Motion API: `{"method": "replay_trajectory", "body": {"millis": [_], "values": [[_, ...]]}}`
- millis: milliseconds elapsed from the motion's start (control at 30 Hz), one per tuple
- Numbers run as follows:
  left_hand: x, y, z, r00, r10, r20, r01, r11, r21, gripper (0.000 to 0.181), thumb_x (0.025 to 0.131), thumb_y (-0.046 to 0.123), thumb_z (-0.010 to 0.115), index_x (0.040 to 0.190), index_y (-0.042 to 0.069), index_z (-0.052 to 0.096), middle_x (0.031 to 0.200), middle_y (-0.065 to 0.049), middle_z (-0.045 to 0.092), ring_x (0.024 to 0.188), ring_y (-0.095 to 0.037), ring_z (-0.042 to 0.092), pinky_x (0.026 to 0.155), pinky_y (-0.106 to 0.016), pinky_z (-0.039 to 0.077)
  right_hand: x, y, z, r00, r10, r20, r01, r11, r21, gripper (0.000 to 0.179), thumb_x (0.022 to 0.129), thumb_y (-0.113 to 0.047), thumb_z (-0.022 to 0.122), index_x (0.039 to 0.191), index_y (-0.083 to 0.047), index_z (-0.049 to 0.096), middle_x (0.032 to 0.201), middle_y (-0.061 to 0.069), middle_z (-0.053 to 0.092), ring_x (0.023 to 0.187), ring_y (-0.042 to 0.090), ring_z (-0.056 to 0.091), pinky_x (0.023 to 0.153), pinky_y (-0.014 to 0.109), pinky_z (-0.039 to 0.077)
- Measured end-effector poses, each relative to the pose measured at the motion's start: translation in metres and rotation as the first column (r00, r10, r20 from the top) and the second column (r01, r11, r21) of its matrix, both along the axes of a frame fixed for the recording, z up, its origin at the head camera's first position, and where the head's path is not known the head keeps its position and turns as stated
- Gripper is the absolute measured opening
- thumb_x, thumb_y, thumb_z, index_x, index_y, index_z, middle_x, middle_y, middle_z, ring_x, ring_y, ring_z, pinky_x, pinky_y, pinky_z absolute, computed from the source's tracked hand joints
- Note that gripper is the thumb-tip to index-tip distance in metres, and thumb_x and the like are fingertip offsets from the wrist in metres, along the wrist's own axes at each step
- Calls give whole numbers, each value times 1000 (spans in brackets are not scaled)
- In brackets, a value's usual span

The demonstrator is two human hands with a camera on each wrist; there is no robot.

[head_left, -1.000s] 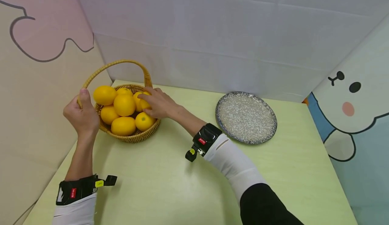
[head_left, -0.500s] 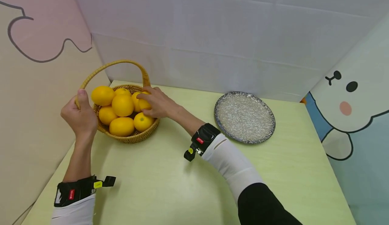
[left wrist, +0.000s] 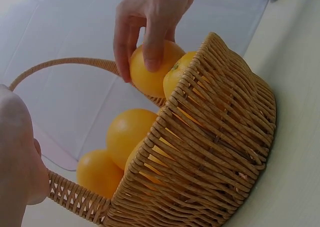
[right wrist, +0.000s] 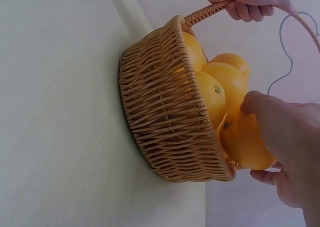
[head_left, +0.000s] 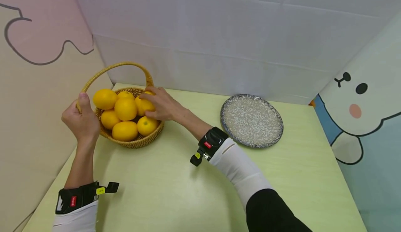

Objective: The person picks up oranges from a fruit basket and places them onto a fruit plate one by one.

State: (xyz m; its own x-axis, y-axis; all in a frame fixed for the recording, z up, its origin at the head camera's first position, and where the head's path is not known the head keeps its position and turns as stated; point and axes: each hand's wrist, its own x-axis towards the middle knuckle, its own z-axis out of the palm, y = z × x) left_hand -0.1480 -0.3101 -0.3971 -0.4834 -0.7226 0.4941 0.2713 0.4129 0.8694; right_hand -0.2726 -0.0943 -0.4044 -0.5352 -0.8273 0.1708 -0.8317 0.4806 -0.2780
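A woven wicker basket (head_left: 142,142) with a tall arched handle (head_left: 125,64) stands at the back left of the table, heaped with several oranges (head_left: 125,108). My left hand (head_left: 82,118) grips the left side of that handle, thumb up. At the basket's right side, my right hand (head_left: 163,103) holds an orange (right wrist: 245,142) between thumb and fingers. In the left wrist view the fingers of the right hand (left wrist: 155,17) lie over this orange (left wrist: 155,69), close to the rim. Another orange (right wrist: 211,99) sits right beside it in the basket.
A round speckled grey plate (head_left: 252,121) with a dark rim lies on the pale green table (head_left: 175,186), to the right of the basket. A white cloth wall (head_left: 213,33) rises behind the table, and printed panels (head_left: 360,120) stand at both sides.
My right hand's orange has shifted slightly and shows more between the fingers, covering the orange beside it. My left hand keeps its grip on the handle. The head view has shifted a little.
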Motion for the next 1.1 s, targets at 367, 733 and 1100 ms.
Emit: {"method": "replay_trajectory", "body": {"millis": [367, 733, 1100], "values": [[-3, -2, -5, 1000, 4, -13, -4, 1000, -26, 56, 104, 39, 59, 56, 25, 33, 54, 18, 25, 52, -1, 14, 55, -24, 7, 15, 8, 12, 1000, 14, -12, -16, 984, -176, 56, 105, -34, 77, 156, -14, 65, 169, 17, 53, 157, 35, 51, 136, 47, 37], [-1, -1, -3, 1000, 10, -13, -10, 1000, -25, 56, 104, 39, 59, 56, 25, 33, 53, 19, 25, 52, 0, 15, 55, -24, 7, 35, 20, 18, 999, 33, -9, -34, 948, -317, 56, 101, -33, 82, 152, -14, 68, 165, 14, 56, 155, 32, 53, 134, 40, 40], [-3, -3, -5, 1000, 5, -29, -5, 1000, -27, 56, 103, 40, 60, 55, 27, 33, 52, 21, 25, 50, 2, 14, 54, -23, 6, 37, 49, 15, 1000, 18, 24, -8, 927, -375, 55, 100, -29, 83, 150, -11, 69, 163, 17, 58, 154, 32, 55, 127, 40, 48]]}}
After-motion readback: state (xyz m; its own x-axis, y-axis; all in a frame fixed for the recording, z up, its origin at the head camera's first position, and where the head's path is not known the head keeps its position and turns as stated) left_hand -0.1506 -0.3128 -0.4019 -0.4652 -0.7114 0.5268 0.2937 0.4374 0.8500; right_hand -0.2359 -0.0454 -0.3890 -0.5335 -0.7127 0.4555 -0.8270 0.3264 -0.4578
